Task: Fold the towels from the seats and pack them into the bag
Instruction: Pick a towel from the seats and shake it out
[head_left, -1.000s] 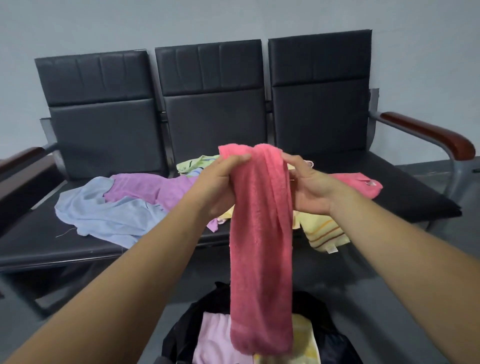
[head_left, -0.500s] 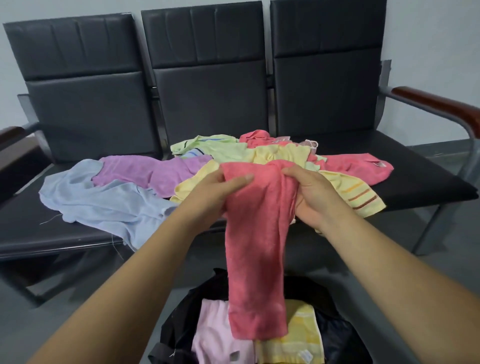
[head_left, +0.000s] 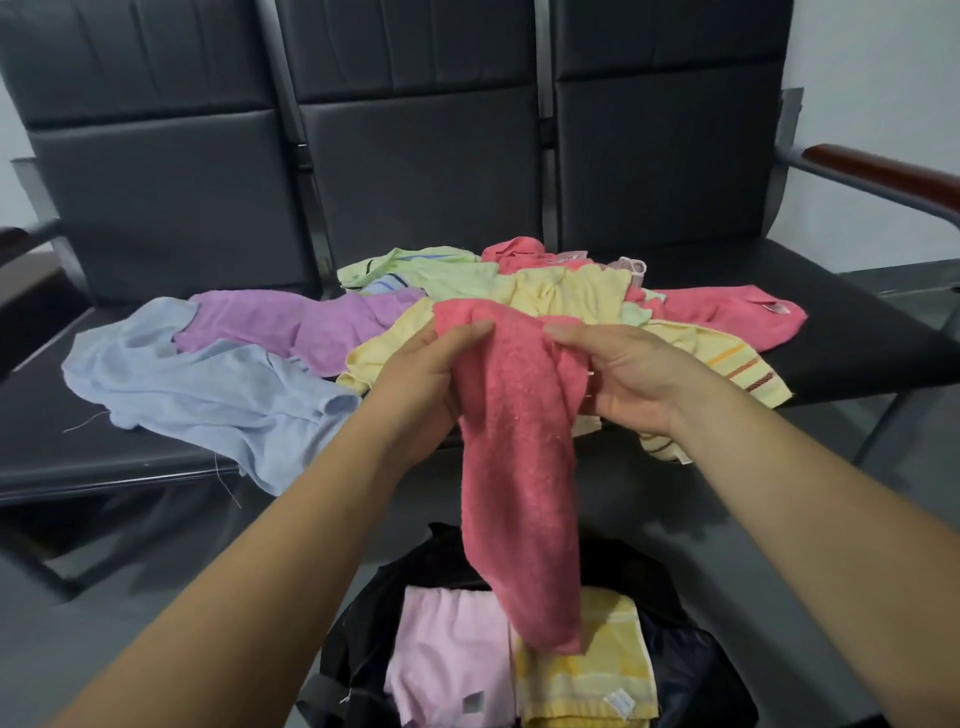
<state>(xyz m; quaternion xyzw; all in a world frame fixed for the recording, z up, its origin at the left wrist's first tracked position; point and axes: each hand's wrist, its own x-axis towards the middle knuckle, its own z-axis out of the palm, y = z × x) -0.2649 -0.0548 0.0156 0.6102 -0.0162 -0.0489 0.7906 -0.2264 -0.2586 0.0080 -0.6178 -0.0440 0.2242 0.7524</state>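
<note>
Since a second ago the coral towel (head_left: 519, 467) has been brought lower, from in front of the seat backs down to the level of the pile, and it's looking a bit more bunched now. It's gripped at its top edge by both hands. The left hand (head_left: 421, 384) is closed around the top left corner with the thumb laid over the front of the cloth. The top right edge is pinched between thumb and fingers of the right hand (head_left: 623, 379). Between the two hands the cloth is gathered into loose folds, and the rest is left hanging straight down below them.

Directly below the hands the bag (head_left: 358, 654) is seen open, dark fabric, with a pink folded towel (head_left: 447, 649) and a yellow folded towel (head_left: 587, 686) laid side by side inside. The hanging end of the coral towel is lined up over both of them; whether it's touching them can't be told.

Beyond the hands, the seats (head_left: 857, 353) are strewn with loose towels. A light blue towel (head_left: 208, 395) and a purple towel (head_left: 291, 327) are spread out past the left hand, with a pale green towel (head_left: 431, 270) further back. A yellow striped towel (head_left: 727, 364) is draped just behind the right hand, and another coral-pink towel (head_left: 727, 312) beyond that.
</note>
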